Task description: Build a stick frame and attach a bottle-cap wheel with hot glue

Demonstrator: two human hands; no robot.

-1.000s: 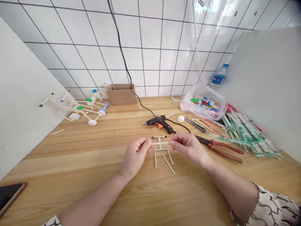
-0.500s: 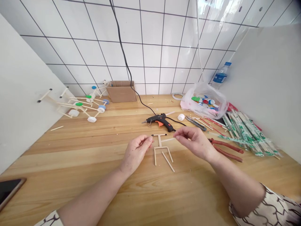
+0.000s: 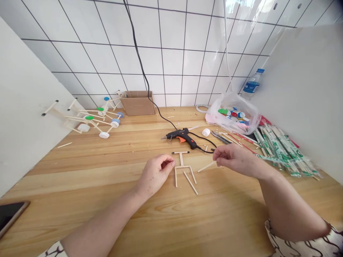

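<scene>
My right hand (image 3: 232, 159) pinches one end of a thin pale wooden stick (image 3: 206, 166), which slants down to the left just over the table. My left hand (image 3: 157, 175) has thumb and fingertips closed together beside a small stick frame (image 3: 182, 166); whatever is between the tips, if anything, is hidden. The frame lies flat: a crossbar with black ends, a short stem, and two legs from a lower bar. A loose stick (image 3: 190, 183) rests by its right leg. Beyond it lies a black glue gun (image 3: 182, 136) with an orange trigger.
Stick models with bottle-cap wheels (image 3: 104, 135) stand at left, near a cardboard box (image 3: 138, 105). At right are a plastic bag of caps (image 3: 233, 113), a white cap (image 3: 205, 132), scissors (image 3: 221, 137), wrapped chopsticks (image 3: 285, 150) and a water bottle (image 3: 252, 85). A phone (image 3: 12, 216) lies front left.
My right hand has moved to the right, away from the frame, with the stick in its fingers. It now covers the pliers. My left hand has barely shifted.
</scene>
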